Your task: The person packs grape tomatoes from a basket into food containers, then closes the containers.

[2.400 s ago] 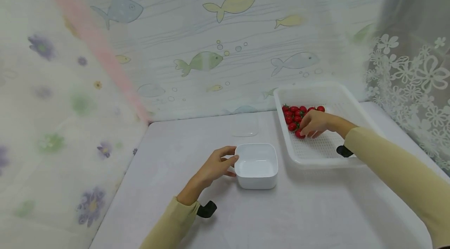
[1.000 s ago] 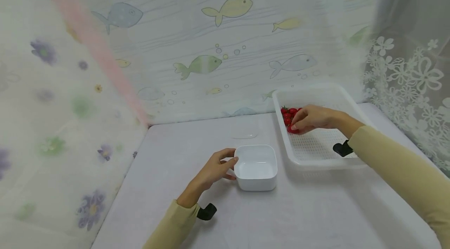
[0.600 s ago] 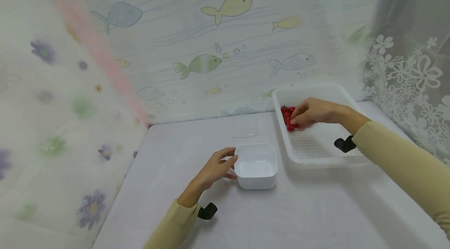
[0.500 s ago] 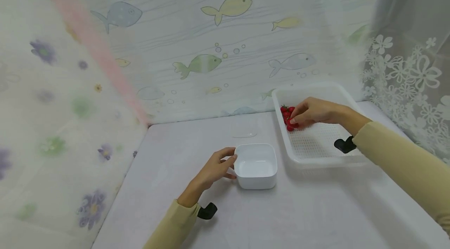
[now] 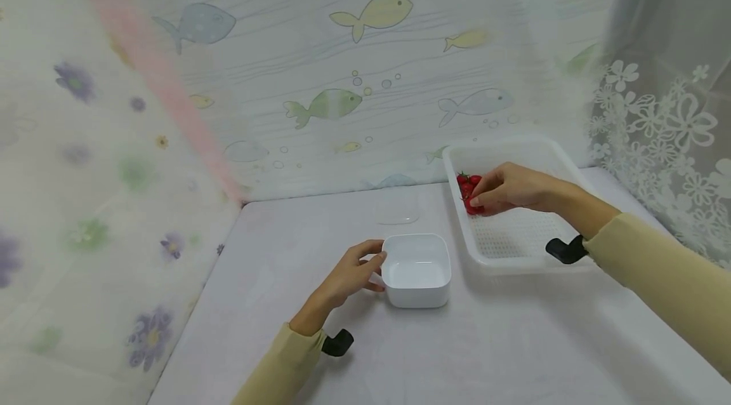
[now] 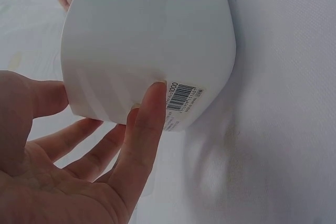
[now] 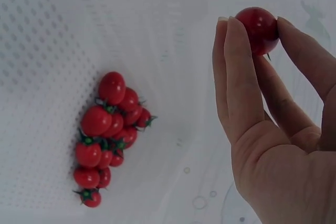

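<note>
My right hand is over the left part of a white perforated basket, its wrist bent down. Between thumb and fingertips it pinches a round red cherry tomato, seen clearly in the right wrist view. A cluster of cherry tomatoes with green stalks lies below on the basket floor, partly hidden by the hand in the head view. My left hand touches the left side of a white square container, thumb at its rim and fingertips on the outer wall, one beside a barcode label.
A clear flat lid-like piece lies on the white tablecloth behind the container. A fish-patterned curtain hangs along the back edge, a flowered sheet on the left and lace on the right.
My right hand has moved left over the basket since the earliest frame, then slightly toward me over the last half second. The left hand and the container have stayed put.
</note>
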Demonstrator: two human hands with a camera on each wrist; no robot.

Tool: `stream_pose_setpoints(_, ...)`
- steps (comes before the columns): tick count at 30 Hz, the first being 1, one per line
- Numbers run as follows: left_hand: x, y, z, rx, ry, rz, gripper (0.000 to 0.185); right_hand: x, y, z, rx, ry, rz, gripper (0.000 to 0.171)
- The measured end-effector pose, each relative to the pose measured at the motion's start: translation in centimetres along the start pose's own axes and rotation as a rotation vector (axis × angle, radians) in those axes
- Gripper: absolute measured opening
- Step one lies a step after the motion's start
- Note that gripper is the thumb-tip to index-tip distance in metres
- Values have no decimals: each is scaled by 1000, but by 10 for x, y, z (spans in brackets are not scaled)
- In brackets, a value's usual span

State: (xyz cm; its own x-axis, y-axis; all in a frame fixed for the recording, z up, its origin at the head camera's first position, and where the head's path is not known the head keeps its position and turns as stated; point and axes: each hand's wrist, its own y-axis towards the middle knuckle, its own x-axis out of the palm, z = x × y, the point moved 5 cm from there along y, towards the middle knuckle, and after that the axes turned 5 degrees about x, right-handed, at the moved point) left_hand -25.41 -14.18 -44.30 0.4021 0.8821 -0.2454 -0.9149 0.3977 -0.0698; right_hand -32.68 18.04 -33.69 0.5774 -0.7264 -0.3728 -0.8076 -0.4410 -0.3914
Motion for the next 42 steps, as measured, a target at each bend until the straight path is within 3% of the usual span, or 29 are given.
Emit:
stream_pose_setpoints(22, 0, 0, 1, -10, 21, 12, 44, 36, -29, -13, -69, -28, 69, 37)
stream_pose_setpoints(42, 1, -2, 3, 0, -11, 2, 43, 91, -14, -17, -139, 37, 78, 31)
